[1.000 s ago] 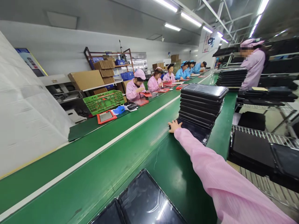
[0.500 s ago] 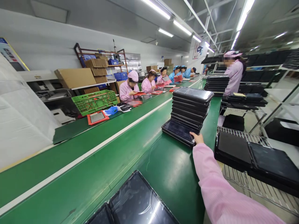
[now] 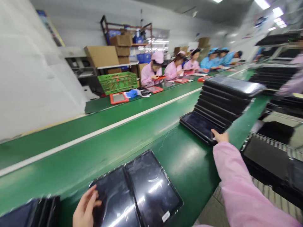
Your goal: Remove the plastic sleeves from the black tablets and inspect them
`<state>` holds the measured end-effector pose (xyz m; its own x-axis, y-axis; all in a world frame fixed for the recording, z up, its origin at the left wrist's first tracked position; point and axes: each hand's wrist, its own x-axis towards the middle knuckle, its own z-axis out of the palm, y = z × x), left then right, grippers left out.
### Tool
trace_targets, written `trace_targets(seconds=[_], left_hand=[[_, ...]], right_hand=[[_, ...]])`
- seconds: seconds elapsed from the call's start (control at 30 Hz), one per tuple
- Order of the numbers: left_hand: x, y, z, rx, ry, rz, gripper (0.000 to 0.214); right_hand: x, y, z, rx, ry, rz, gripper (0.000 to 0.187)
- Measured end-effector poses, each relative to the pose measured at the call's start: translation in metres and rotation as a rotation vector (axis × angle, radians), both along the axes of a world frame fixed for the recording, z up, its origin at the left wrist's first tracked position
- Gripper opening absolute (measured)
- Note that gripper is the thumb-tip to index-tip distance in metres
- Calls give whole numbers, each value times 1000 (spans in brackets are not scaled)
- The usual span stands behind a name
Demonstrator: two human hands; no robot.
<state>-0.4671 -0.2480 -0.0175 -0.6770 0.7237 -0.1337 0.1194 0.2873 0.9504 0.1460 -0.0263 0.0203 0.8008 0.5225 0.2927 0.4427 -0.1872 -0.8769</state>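
My right hand (image 3: 220, 136), in a pink sleeve, reaches out to the near corner of the lowest black tray (image 3: 200, 126), which sticks out from under a leaning stack of black trays (image 3: 227, 97) on the green belt (image 3: 142, 132). Its fingers grip that tray's edge. My left hand (image 3: 85, 208) lies low at the front, fingers apart, resting on the left one of two glossy black panels (image 3: 137, 192) that lie side by side on the belt in clear film.
More black trays (image 3: 270, 160) lie on a wire rack at the right. Several seated workers in pink and blue (image 3: 175, 67) line the far side of the belt. A green crate (image 3: 118, 82) and cardboard boxes (image 3: 101, 55) stand behind.
The view has dropped and swung, bringing the two panels and my left hand into sight. My right hand has slid from the tray's far side to its near corner, and the tray has been drawn out.
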Motion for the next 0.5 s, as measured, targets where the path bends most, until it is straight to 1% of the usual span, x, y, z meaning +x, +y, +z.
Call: trace_targets(seconds=[0.03,0.07,0.1,0.13,0.17,0.23,0.27,0.33,0.4,0.43,0.5], left_hand=[[-3,-2,-3,34,44,23,49],[-7,-4,-5,78,123,27,52],[-10,-6,-7,130,239,3,54],[-12,-10,-10,135,344,-45,52],[-13,-16,-13,109,419,-70,51],[-11,-32,-20,23,452,-134,53],[-8,-43,-23,-26,418,-157,56],[1,-66,-31,-100,319,-185,64],[12,-91,-37,-135,255,-178,67],[17,-102,-40,-139,242,-168,67],[27,-120,-44,-133,235,-144,64]], right_hand=[[-9,-1,7,-7,-61,8,63],[-20,0,13,-3,-126,36,86],[-35,1,17,4,-189,93,102],[-54,3,19,12,-250,190,107],[-77,4,19,12,-300,318,103],[-133,2,12,-2,-383,634,77],[-165,-3,6,-15,-419,803,63],[-232,-15,-6,-36,-482,1103,47],[-296,-29,-15,-55,-539,1354,39],[-326,-35,-19,-61,-564,1455,38],[-378,-42,-25,-77,-608,1594,38]])
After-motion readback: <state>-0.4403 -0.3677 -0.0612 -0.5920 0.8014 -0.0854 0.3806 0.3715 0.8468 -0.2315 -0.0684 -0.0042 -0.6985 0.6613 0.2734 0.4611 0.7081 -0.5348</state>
